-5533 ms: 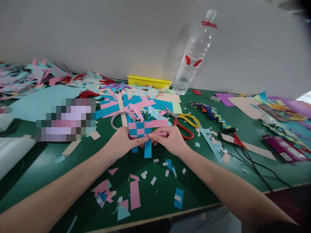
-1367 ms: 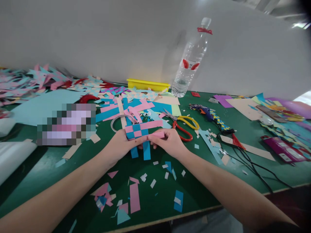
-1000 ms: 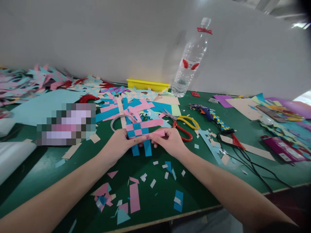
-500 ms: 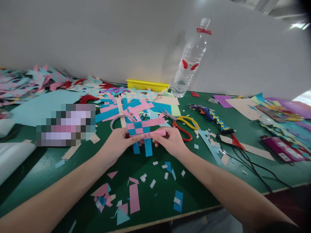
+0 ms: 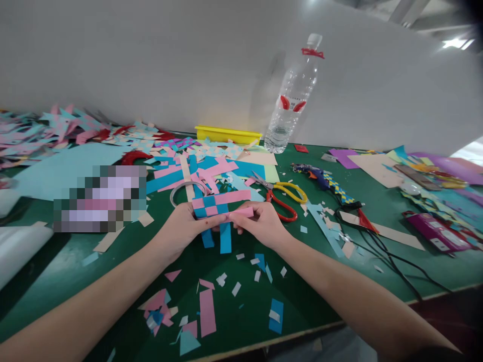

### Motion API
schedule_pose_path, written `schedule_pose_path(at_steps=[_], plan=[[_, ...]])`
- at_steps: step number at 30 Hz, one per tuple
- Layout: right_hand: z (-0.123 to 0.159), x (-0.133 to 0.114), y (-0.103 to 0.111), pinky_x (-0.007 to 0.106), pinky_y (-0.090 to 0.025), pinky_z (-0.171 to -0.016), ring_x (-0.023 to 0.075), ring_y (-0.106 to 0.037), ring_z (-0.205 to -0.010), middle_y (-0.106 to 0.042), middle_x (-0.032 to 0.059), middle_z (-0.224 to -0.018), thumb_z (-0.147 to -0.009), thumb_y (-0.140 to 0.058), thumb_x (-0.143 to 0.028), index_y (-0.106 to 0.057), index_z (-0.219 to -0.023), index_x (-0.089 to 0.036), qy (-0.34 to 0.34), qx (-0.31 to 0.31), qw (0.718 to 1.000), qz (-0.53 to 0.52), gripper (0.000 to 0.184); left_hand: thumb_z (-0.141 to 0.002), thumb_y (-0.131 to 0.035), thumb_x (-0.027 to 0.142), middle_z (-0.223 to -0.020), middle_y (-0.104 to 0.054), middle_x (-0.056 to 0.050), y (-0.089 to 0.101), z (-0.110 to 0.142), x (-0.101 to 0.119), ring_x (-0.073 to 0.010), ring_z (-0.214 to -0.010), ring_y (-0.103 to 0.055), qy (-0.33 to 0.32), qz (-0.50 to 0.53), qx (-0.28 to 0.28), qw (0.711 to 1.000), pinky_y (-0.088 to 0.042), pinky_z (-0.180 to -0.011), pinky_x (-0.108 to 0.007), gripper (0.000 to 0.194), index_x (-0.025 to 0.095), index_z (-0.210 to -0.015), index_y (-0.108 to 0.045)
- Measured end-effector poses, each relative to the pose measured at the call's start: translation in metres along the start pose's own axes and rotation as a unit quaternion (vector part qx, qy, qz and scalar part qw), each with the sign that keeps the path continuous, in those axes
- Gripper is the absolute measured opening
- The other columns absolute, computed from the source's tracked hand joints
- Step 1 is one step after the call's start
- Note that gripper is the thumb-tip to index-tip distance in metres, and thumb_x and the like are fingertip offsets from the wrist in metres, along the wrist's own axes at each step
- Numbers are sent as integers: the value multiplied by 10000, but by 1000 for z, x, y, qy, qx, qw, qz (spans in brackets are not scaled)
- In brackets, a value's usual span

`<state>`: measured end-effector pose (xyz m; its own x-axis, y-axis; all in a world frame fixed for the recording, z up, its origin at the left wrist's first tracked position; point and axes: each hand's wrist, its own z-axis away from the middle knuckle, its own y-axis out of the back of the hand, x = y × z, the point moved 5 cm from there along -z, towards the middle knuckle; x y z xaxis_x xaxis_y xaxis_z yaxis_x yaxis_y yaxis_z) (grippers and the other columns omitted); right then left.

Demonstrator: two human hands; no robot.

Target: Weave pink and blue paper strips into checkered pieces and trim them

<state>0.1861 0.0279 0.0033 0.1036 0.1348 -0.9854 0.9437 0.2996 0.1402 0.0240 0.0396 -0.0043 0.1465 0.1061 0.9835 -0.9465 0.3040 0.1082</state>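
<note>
Between my hands is a small weave of pink and blue paper strips point(image 5: 210, 202), held just above the table. My left hand point(image 5: 187, 221) pinches its left side, thumb laid along the lower edge. My right hand point(image 5: 263, 221) is closed on the lowest pink strip point(image 5: 242, 212), whose end sticks out past the fingers. Two blue strip ends point(image 5: 225, 238) hang down below the weave. Another pink strip end point(image 5: 237, 196) points right above my right hand. The fingers behind the paper are mostly hidden.
Scissors point(image 5: 279, 193) with yellow and red handles lie right of my hands. A tape roll point(image 5: 188, 193) lies behind my left hand. A water bottle point(image 5: 290, 103) leans at the wall. Paper scraps point(image 5: 207, 311) litter the green table point(image 5: 302, 296); cords point(image 5: 388, 261) lie at right.
The weave and both hands sit slightly lower and further left in view, and the weave's top tilts a little more away. Both hands keep hold of it.
</note>
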Motion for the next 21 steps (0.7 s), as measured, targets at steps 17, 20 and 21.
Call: schedule_pose_path(at_steps=[17,20,21], plan=[[-1,1,4,229,-472,-534,98,-565,-538,-614,3,-676,-753,-661,-440,-646,-739,-163,2,16,1000,12,278,-680,-745,418,-721,-695,-19,1,3,3,-181,-669,-642,22,-7,-1,1000,-539,-643,-286,269,178,-785,-686],[-1,0,3,230,-482,-531,103,-579,-542,-635,10,-695,-736,-681,-430,-663,-786,-162,-14,14,1000,12,273,-692,-738,420,-698,-699,-17,3,3,3,-180,-670,-648,15,-20,1,1000,-539,-640,-279,253,180,-754,-688],[0,-1,2,232,-489,-534,108,-591,-550,-646,10,-703,-729,-690,-423,-673,-832,-165,-20,13,1000,10,278,-701,-732,419,-694,-700,-17,3,3,4,-178,-669,-648,11,-24,2,1000,-537,-640,-276,247,180,-751,-693]])
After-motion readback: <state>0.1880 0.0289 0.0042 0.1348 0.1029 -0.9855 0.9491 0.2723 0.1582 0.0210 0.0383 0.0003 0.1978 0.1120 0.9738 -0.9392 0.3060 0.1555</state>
